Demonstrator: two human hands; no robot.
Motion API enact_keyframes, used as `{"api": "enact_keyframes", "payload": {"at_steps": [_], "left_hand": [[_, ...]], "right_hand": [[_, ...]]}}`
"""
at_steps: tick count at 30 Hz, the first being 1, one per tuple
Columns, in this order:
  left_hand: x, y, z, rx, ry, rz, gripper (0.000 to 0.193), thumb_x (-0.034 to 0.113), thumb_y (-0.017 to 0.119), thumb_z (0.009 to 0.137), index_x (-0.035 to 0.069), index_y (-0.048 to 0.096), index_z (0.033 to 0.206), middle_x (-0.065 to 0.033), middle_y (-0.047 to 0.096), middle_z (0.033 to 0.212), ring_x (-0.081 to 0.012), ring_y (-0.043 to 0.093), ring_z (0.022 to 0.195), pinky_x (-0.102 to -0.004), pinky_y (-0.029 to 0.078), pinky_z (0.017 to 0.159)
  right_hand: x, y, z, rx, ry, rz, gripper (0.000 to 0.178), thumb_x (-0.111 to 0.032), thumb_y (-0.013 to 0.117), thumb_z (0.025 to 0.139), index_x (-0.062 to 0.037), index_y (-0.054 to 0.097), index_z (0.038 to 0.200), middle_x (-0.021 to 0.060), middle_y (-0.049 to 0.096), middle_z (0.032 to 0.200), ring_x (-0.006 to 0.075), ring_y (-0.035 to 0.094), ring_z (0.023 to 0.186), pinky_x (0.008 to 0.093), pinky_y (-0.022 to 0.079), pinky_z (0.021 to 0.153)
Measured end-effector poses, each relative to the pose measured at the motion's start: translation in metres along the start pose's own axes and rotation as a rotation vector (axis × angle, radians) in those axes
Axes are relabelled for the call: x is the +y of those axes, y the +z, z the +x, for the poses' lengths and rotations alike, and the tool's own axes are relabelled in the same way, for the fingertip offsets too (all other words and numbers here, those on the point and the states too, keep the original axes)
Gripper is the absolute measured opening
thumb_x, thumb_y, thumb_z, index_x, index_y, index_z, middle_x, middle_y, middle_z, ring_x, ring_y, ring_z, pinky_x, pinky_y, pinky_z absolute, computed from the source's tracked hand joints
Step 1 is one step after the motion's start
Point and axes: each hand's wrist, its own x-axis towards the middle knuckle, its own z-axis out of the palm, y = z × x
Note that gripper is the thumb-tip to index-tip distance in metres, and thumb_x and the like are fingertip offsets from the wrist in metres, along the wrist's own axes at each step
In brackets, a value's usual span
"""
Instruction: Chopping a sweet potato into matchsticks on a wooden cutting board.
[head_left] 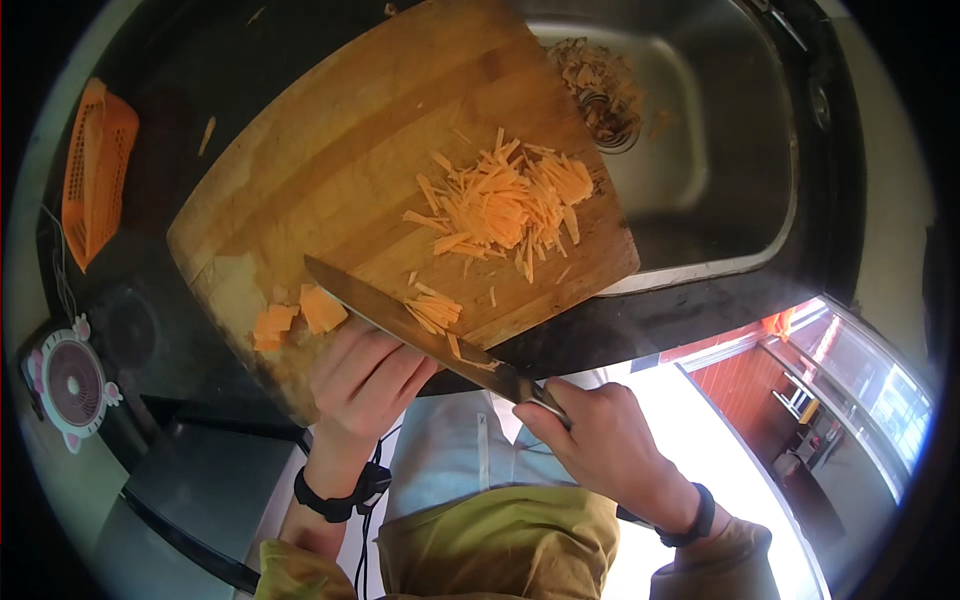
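No pkgs, labels, signs or screens visible anywhere in view.
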Motion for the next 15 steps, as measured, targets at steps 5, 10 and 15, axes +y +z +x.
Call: {"api": "enact_keyframes", "payload": {"at_steps": [5,10,15], "left_hand": [[-0.004,-0.006,-0.003,-0.001,-0.022,-0.009,0.028,0.003,0.086,0.055,0.003,0.072,0.08,-0.0057,0.067,0.082,-0.0251,0.066,0.076,-0.0319,0.055,0.065],[0.002,0.0,0.002,-0.008,0.001,-0.018,0.028,0.003,0.085,0.054,0.004,0.072,0.079,-0.0056,0.067,0.082,-0.0247,0.065,0.073,-0.0318,0.054,0.064],[0.005,-0.002,0.001,0.019,-0.011,-0.007,0.028,0.002,0.085,0.055,0.005,0.071,0.08,-0.0054,0.066,0.08,-0.0249,0.065,0.074,-0.0322,0.054,0.065]], "right_hand": [[-0.006,0.0,0.001,-0.059,0.004,0.06,0.049,-0.043,0.068,0.094,-0.0032,0.054,0.068,0.0132,0.045,0.043,0.0372,0.05,0.04,0.0433,0.04,0.041],[0.002,-0.006,0.001,-0.041,0.017,0.021,0.048,-0.042,0.069,0.092,-0.0036,0.054,0.067,0.0136,0.046,0.044,0.0376,0.05,0.041,0.0428,0.041,0.042],[0.004,0.0,0.0,0.004,0.007,-0.067,0.048,-0.042,0.071,0.091,-0.0042,0.054,0.067,0.0131,0.047,0.044,0.0389,0.052,0.043,0.0433,0.044,0.043]]}}
